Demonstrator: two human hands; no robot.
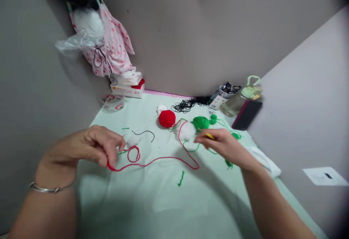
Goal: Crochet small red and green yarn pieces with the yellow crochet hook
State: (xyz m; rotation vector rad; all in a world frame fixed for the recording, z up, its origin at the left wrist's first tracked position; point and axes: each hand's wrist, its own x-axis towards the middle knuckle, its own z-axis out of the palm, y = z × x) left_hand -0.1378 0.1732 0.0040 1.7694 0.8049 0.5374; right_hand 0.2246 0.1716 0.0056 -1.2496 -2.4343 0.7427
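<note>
Clock centre = middle of view. Your left hand (102, 148) is at 8 o'clock, fingers drawn in narrow, thumb and index pinching the red yarn (163, 157). Can't tell if those fingers hide a worked bit. Next right, between 7 and 8: a loose loop of that yarn by your fingertips, lying open on the surface (141, 202). At 8, a little white fluff (133, 140) and a cut black thread (148, 132), both off to the side.

From your pinch the yarn runs slack towards 5, bends sharply, goes up past the big white fluff (187, 131) and appears to reach the red ball (167, 118), just below centre. Ball looks fat, so I'd say little of it is used. At 6, a short green scrap (180, 178), clear of the line.

At 4: green ball (201, 122), small green pieces (213, 118) just right of it. Those look like done work, though too small to be sure. Also at 4, lower, your right hand (220, 144), fingers closed round a thin yellow tool (210, 136); tip not readable.

Status, my read: early on the red. Done: yarn drawn out, end pinched, tool in hand. Left: basically all the red working; no red piece visible.
</note>
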